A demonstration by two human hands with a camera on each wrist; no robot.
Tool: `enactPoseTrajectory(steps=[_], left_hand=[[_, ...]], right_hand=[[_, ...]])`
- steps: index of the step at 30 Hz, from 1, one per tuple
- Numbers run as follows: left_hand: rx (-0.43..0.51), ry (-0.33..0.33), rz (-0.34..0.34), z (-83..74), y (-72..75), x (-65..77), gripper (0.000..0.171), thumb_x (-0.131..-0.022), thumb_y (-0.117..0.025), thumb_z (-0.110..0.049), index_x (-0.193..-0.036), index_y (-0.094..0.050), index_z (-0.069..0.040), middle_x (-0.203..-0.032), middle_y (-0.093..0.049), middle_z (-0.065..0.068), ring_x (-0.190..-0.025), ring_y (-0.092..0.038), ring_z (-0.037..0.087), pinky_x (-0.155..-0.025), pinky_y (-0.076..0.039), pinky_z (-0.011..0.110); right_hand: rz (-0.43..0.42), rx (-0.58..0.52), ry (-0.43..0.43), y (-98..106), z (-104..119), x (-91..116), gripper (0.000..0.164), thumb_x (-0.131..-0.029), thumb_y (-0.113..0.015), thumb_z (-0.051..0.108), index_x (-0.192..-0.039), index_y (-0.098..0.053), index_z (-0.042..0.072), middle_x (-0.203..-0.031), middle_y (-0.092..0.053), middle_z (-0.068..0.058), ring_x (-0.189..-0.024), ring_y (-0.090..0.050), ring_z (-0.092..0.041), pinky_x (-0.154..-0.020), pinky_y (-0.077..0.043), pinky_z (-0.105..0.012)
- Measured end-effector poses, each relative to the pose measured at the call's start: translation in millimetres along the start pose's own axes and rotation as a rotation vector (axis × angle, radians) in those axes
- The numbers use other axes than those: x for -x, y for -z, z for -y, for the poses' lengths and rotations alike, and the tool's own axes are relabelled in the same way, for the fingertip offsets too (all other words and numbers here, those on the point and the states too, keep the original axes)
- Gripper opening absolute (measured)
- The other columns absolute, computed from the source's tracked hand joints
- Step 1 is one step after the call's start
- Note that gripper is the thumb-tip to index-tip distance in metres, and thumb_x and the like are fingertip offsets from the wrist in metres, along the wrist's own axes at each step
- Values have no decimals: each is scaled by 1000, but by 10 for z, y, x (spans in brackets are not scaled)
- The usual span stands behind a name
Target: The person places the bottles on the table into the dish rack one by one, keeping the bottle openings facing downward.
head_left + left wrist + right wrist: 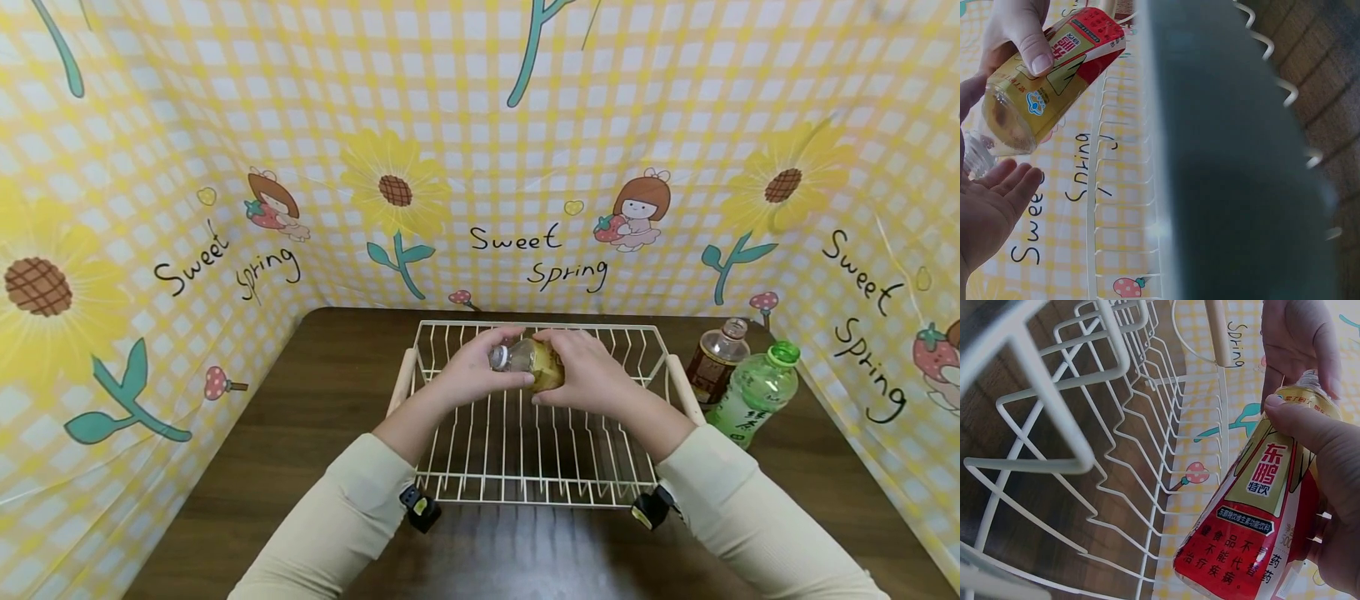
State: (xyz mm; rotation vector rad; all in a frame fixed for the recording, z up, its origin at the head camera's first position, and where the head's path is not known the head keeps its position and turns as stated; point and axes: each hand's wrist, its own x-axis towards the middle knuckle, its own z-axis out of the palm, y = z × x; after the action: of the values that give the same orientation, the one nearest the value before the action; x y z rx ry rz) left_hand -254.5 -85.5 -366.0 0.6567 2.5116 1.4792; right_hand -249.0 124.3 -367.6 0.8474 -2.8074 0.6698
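Observation:
An energy drink bottle [1254, 506] with a red and gold label lies tilted in the air above a white wire dish rack [525, 479]. My right hand [592, 371] grips it round the labelled body, with the thumb across the label in both wrist views. Its clear neck [979, 156] points to the left. My left hand [480, 362] is around the neck end, fingers extended and thumb apart from them. In the head view the pale neck end [498, 358] shows between that thumb and fingers. Whether the left fingertips touch the bottle is hard to tell.
Right of the rack stand a brown-labelled clear bottle [717, 358] and a green-capped green bottle [757, 396]. Wooden handles [684, 390] flank the rack on a dark wood table [247, 467]. A yellow checked cloth [480, 150] hangs around the back and sides.

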Motion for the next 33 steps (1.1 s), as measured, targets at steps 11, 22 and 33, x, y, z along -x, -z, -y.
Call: enactPoseTrajectory(steps=[11,22,33], left_hand=[[-75,19,-10,3,-7,18,67,-79,-81,-23,-139,-52,-14,-133,-60,10,-116,-59,25,-97,-50,38],[10,49,-156,70,-7,92,68,-79,-82,-21,-139,-53,-14,-136,-58,9,-121,-57,28,-102,-48,44],[233,12,-333,154,28,191,66,-80,-78,-5,-140,-50,-5,-134,-54,18,-115,-59,30,-89,-56,28]], right_hand=[[12,21,24,-3,23,-17,87,-66,-88,38,-138,-51,9,-134,-60,-10,-120,-53,-31,-101,-42,-53],[-71,-58,-33,82,29,77,97,-71,-86,41,-150,-37,13,-142,-52,-13,-129,-46,-35,-110,-34,-57],[-254,-239,-211,112,-34,209,92,-75,-84,36,-151,-35,13,-150,-42,-16,-138,-34,-39,-110,-32,-62]])
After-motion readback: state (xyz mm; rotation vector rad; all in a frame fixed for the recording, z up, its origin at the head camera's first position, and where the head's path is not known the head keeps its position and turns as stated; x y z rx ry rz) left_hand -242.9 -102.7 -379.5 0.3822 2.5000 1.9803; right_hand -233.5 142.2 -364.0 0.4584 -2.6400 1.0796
